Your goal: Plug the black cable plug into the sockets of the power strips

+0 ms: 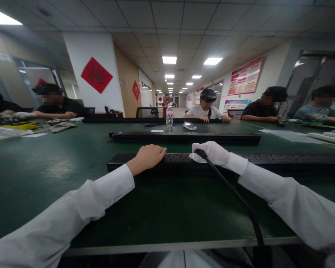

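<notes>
A long black power strip [257,159] with outlets and small red switches lies across the green table in front of me. My left hand [148,159], bare, is closed over the strip near its left end, thumb toward the outlets. The fingers on the far side are hidden. My right hand [210,152] wears a white glove and grips a black plug [201,152] just above the strip's top face. From that plug a thick black cable [234,190] runs down over the near table edge. Whether the plug's pins touch an outlet, I cannot tell.
Behind lies a second black power strip [184,138]. Farther back stand a water bottle [169,116] and a small white device [190,125]. White sheets [290,135] lie at right. Several people sit around the table, one person [206,108] directly opposite.
</notes>
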Demonstrator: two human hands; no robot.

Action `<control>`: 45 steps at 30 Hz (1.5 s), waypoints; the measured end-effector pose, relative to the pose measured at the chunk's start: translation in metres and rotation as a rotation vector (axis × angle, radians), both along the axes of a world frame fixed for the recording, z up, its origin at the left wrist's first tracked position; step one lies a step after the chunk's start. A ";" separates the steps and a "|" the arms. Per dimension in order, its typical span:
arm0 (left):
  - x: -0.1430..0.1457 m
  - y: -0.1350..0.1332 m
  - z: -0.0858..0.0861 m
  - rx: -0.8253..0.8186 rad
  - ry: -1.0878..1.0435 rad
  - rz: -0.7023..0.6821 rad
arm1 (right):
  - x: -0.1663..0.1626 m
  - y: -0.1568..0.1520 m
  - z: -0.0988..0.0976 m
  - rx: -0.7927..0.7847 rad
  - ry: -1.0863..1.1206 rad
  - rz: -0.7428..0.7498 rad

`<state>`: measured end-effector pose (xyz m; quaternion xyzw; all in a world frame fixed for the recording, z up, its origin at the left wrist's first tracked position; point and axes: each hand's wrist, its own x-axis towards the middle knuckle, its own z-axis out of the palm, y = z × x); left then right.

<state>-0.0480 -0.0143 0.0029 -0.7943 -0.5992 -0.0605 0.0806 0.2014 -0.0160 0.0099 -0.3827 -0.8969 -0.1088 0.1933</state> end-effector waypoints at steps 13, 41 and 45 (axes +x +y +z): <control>-0.006 0.006 -0.006 -0.046 -0.010 -0.137 | -0.002 -0.011 -0.003 0.104 -0.023 -0.148; -0.005 0.004 -0.001 -0.098 -0.008 -0.164 | -0.005 -0.018 -0.005 0.226 -0.091 -0.272; -0.004 0.002 0.000 -0.101 -0.024 -0.161 | -0.005 -0.019 -0.004 0.220 -0.112 -0.283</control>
